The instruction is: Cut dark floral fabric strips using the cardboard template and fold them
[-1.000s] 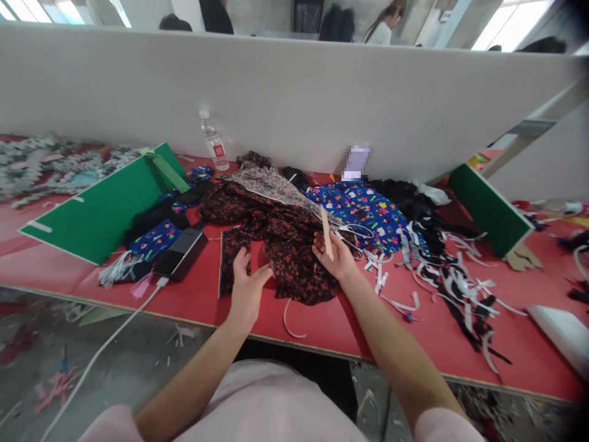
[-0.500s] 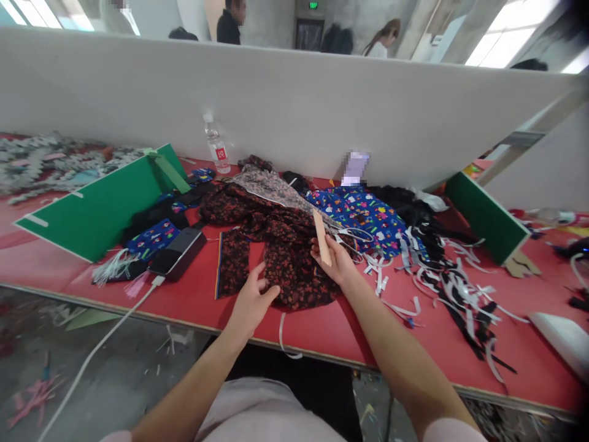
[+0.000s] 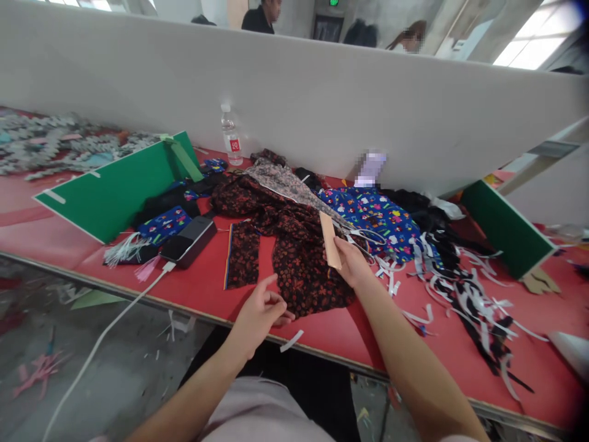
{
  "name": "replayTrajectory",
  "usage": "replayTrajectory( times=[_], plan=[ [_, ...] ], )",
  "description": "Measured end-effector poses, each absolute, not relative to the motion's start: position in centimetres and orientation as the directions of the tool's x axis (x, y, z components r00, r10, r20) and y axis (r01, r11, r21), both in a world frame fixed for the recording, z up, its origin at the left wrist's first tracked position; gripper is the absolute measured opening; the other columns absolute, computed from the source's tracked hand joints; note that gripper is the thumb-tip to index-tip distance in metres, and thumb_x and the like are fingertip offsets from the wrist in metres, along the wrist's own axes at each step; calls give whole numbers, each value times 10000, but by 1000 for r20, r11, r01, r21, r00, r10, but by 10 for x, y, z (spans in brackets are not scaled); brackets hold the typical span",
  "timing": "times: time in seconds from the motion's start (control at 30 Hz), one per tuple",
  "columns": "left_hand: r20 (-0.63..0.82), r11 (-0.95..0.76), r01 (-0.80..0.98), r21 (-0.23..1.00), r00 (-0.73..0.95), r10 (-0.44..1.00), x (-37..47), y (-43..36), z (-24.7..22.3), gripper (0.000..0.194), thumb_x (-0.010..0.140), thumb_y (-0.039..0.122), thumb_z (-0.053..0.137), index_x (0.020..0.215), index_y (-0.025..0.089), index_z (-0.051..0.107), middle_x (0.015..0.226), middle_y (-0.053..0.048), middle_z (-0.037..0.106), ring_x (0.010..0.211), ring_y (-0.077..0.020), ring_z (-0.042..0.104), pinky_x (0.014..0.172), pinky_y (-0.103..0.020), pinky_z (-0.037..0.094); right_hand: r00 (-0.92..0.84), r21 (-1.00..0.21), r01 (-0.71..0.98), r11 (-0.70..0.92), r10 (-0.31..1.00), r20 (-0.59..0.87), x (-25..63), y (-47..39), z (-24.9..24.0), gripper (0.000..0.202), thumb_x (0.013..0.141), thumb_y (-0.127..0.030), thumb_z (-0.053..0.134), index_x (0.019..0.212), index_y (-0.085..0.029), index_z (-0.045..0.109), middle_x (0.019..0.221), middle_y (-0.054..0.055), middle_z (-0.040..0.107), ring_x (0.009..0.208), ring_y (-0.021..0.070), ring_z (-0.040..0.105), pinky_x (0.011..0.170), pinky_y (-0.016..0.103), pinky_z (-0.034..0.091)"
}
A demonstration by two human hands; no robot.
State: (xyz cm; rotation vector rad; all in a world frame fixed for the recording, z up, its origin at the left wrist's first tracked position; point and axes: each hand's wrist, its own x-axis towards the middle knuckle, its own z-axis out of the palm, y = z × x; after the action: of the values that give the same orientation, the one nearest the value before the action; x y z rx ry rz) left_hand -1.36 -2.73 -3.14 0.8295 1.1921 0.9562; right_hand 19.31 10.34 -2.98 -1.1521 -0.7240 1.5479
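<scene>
In my right hand (image 3: pixel 352 261) is a flat tan strip (image 3: pixel 330 239), perhaps card or wood, held upright between thumb and fingers. Beneath it lies a dark cloth with a red floral print (image 3: pixel 304 276), spread and bunched on the red table. My left hand (image 3: pixel 262 310) hovers at the cloth's front edge, its fingers loosely bent and apart, with nothing visible in it. A short white strip (image 3: pixel 292 341) is just below that hand at the table edge. A separate piece of the floral cloth with a striped edging (image 3: pixel 242 255) lies to the left. Scissors (image 3: pixel 368 238) rest beyond my right hand.
Left of the cloth are a black box-shaped device (image 3: pixel 188 242) with a white cable (image 3: pixel 105 328) and a green board (image 3: pixel 115 196). A water bottle (image 3: pixel 231 138) stands behind. Blue printed cloth (image 3: pixel 372 221), tangled white and black strips (image 3: pixel 473 313) and another green board (image 3: pixel 506 230) are right.
My left hand has moved down and toward me, to the cloth's front edge. The right hand still holds the tan strip. The camera view has shifted slightly.
</scene>
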Motion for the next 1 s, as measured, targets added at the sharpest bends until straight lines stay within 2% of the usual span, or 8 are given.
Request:
replayTrajectory(
  times=[0.1,0.17,0.27,0.37,0.47,0.57,0.8,1.0],
  plan=[
    [-252,247,76,966,68,965,-17,-29,-36,478,831,247,499,1285,176,367,860,-18,561,672,-147,647,638,-333,553,-19,-924,-294,-246,968,-251,193,98,-28,175,767,-354,632,758,-193,564,583,-37,567,493,95,505,458,190,434],
    [-42,19,366,930,54,998,-19,-32,-40,351,859,261,460,1198,174,480,927,-59,602,784,-181,646,721,-384,546,-49,-941,-234,-243,970,-238,194,92,-25,244,726,-403,670,715,-193,545,498,-69,477,409,70,408,379,173,340],
    [302,-361,664,655,207,930,-19,-34,-48,271,863,227,467,1096,166,590,1130,-107,618,1113,-249,548,947,-461,449,-191,-959,-50,-279,945,-265,192,80,-19,302,712,-427,680,653,-179,516,430,-101,371,345,35,287,333,156,218],
    [407,-546,721,427,386,828,-18,-34,-58,266,848,221,510,1083,155,618,1235,-104,595,1218,-262,477,991,-464,422,-352,-930,282,-235,876,-329,185,69,-16,268,775,-418,607,692,-180,517,422,-97,410,346,38,336,340,142,243],
    [414,-581,732,355,434,800,-17,-33,-63,245,851,237,516,1056,181,638,1199,-72,628,1180,-244,519,962,-446,455,-375,-849,496,-183,836,-400,177,64,-17,182,795,-356,572,761,-182,530,430,-83,475,356,60,421,340,147,298],
    [437,-590,735,336,433,788,-19,-33,-64,233,857,215,498,1029,205,654,1171,-57,644,1160,-242,536,943,-439,472,-379,-795,584,-161,812,-443,171,64,-19,134,796,-304,562,765,-178,530,432,-69,516,344,72,453,336,157,321],
    [484,-595,739,315,414,771,-20,-32,-65,223,839,157,491,963,203,670,1103,-89,652,1106,-246,568,914,-429,495,-356,-775,612,-154,822,-444,168,67,-18,112,814,-276,529,772,-172,530,427,-66,521,340,72,462,343,156,337],
    [439,-562,758,331,403,803,-19,-33,-63,194,815,139,510,918,209,659,1037,-92,629,1096,-245,566,927,-418,491,-346,-777,605,-175,821,-455,159,67,-15,161,805,-331,551,727,-193,525,427,-66,503,371,92,498,338,170,331]
  ],
)
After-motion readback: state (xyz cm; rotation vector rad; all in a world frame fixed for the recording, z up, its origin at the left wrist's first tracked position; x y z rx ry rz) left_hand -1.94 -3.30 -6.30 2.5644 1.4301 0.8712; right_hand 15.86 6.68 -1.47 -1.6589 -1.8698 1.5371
